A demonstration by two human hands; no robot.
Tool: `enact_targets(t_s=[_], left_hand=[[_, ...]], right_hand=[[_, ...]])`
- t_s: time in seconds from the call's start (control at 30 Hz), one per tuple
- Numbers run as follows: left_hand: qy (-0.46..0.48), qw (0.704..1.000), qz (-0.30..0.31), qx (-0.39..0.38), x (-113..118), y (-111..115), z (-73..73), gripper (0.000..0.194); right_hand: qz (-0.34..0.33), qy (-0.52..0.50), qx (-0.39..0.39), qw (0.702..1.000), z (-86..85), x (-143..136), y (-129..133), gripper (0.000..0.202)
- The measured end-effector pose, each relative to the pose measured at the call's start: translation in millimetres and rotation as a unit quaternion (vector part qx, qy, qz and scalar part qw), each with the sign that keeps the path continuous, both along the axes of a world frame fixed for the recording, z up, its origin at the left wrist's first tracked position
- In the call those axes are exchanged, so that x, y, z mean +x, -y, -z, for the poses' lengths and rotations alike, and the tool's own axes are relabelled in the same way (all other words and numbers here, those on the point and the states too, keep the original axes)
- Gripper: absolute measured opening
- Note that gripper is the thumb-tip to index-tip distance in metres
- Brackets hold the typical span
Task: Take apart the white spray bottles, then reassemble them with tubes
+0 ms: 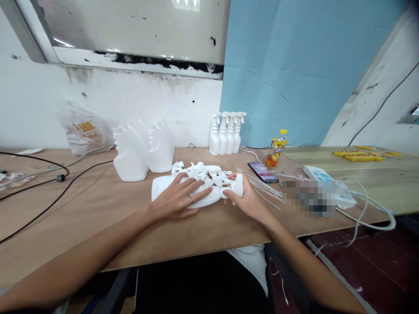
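Note:
A white spray bottle [209, 197] lies on its side near the front of the table, its base to the left. My left hand [180, 195] is wrapped over the bottle's body, a ring on one finger. At the neck, my right hand [245, 198] grips the white trigger spray head [238, 185], thumb in front. Just behind the bottle lies a pile of loose white spray heads [209, 171], partly hidden by my left hand. Several thin white dip tubes [262, 185] are spread to the right of my right hand.
White bottles without heads [131, 157] stand at the back left, beside a plastic bag [85, 131]. Bottles fitted with spray heads [223, 137] stand by the wall. Rightward are a drink bottle [276, 150], a phone [263, 172] and a white cable [376, 224]. Black cables [62, 198] cross the left side.

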State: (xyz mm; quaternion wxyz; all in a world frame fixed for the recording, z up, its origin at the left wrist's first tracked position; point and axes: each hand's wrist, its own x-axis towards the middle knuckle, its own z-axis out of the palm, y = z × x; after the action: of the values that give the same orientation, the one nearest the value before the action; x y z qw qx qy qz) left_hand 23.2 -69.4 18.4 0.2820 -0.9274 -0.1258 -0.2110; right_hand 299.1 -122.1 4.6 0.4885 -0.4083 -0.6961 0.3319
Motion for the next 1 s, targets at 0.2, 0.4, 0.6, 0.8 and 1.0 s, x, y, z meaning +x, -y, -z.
enact_targets(t_s=[0.2, 0.4, 0.6, 0.8, 1.0], left_hand=[[0.0, 1.0, 0.003, 0.001, -0.8, 0.0, 0.8, 0.065], [-0.001, 1.0, 0.004, 0.002, -1.0, 1.9, -0.2, 0.066], [-0.002, 1.0, 0.0, -0.005, -1.1, 1.8, 2.1, 0.07], [0.002, 1.0, 0.005, -0.012, -1.0, 1.7, 1.5, 0.066], [0.003, 1.0, -0.001, -0.013, -1.3, 0.7, 2.2, 0.065]], right_hand=[[0.01, 0.019, 0.033, 0.999, 0.1, -0.2, 0.6, 0.061], [-0.001, 0.024, 0.048, 0.999, -0.4, -1.2, 1.3, 0.073], [0.001, 0.008, 0.026, 1.0, 0.9, -3.4, 2.0, 0.072], [0.018, -0.003, 0.016, 1.0, -0.9, -5.4, 2.4, 0.064], [0.026, 0.003, 0.05, 0.998, -0.8, -6.6, 1.4, 0.077]])
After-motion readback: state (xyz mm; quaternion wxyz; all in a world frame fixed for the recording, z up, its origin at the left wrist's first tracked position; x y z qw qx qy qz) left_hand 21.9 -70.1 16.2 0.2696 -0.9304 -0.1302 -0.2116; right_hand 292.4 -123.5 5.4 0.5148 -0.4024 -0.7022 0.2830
